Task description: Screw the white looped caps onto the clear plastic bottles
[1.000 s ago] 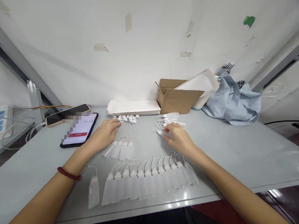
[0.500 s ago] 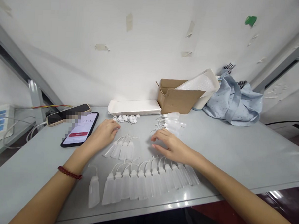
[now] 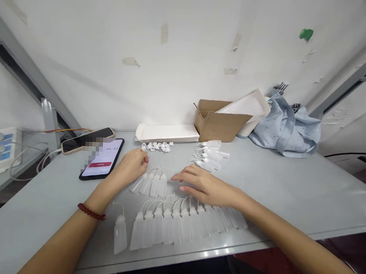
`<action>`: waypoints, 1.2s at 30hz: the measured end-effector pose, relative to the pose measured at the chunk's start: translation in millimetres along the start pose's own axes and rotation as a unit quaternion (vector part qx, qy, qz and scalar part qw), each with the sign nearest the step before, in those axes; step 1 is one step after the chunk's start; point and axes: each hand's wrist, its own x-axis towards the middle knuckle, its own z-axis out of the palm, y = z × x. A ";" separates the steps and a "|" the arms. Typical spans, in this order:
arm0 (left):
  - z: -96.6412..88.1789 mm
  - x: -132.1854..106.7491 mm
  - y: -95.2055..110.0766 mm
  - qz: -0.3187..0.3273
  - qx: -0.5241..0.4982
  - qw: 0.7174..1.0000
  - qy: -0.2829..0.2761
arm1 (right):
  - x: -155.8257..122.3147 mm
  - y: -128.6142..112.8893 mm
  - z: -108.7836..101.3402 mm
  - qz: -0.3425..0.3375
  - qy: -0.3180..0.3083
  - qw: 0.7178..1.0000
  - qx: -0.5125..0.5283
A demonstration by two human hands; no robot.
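Note:
My left hand (image 3: 133, 164) is curled just in front of a pile of small white caps (image 3: 157, 146); its fingertips point down, and whatever they hold, if anything, is hidden. My right hand (image 3: 203, 184) hovers with thumb and fingers apart, holding nothing, to the right of a small group of translucent squeeze bottles (image 3: 154, 184) with thin bent tubes. Below it runs a long row of similar bottles (image 3: 167, 227), partly covered by the hand and forearm. One single bottle (image 3: 120, 235) lies apart at the left. More bottles (image 3: 211, 155) lie sideways beyond my right hand.
A phone showing a timer (image 3: 101, 159) and a second phone (image 3: 87, 140) lie on the left. At the back are a white padded packet (image 3: 167, 133), an open cardboard box (image 3: 221, 126) and a light blue cloth bag (image 3: 286, 129). A power strip (image 3: 5, 149) sits far left.
My right hand has moved left and slightly down, away from the sideways bottles toward the small group. My left hand's fingers have drawn closer together. The view has shifted slightly.

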 end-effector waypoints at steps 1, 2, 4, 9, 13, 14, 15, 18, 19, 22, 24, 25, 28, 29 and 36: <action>-0.8 0.1 1.5 -0.004 -0.007 1.000 0.006 | 3.6 -1.7 -0.9 -0.002 -0.009 1.000 -0.005; -1.7 0.2 3.0 -0.009 -0.016 1.000 0.013 | 7.5 -3.5 -1.6 -0.003 -0.020 1.000 -0.011; -3.8 0.5 6.4 -0.022 -0.037 0.999 0.029 | 15.9 -6.7 -2.1 -0.004 -0.046 0.999 -0.027; -8.3 0.9 14.3 -0.056 -0.112 0.991 0.054 | 32.3 -10.3 3.9 -0.022 -0.086 0.994 -0.057; -9.3 1.2 19.6 -0.084 -0.175 0.979 0.063 | 36.0 -7.9 8.3 -0.014 -0.093 0.994 -0.056; -9.8 1.2 21.3 -0.097 -0.211 0.971 0.062 | 36.1 -7.0 8.6 -0.011 -0.093 0.994 -0.053; -10.5 1.2 23.2 -0.116 -0.256 0.958 0.058 | 36.2 -6.1 8.7 -0.008 -0.092 0.995 -0.050; -14.7 0.2 29.5 -0.190 -0.391 0.900 0.034 | 36.6 -3.2 8.5 -0.005 -0.099 0.994 -0.041; -16.3 -0.4 31.5 -0.211 -0.418 0.883 0.025 | 36.6 -2.0 8.6 -0.006 -0.102 0.994 -0.039; -19.7 -2.2 35.3 -0.247 -0.468 0.848 -0.005 | 34.8 2.3 9.7 -0.002 -0.102 0.994 -0.040; -20.4 -3.4 36.4 -0.246 -0.490 0.836 -0.022 | 31.5 6.0 10.0 0.004 -0.088 0.995 -0.044; -20.6 -4.0 36.8 -0.241 -0.500 0.831 -0.028 | 29.2 8.0 9.6 0.008 -0.079 0.996 -0.047; -21.3 -6.1 39.2 -0.230 -0.531 0.814 -0.048 | 21.3 14.6 5.8 0.020 -0.037 0.996 -0.073; -21.9 -6.9 40.5 -0.229 -0.541 0.808 -0.055 | 18.7 16.7 3.9 0.024 -0.018 0.996 -0.084; -23.0 -10.9 51.0 -0.218 -0.585 0.777 -0.082 | 9.6 18.3 -5.1 0.047 0.125 0.990 -0.047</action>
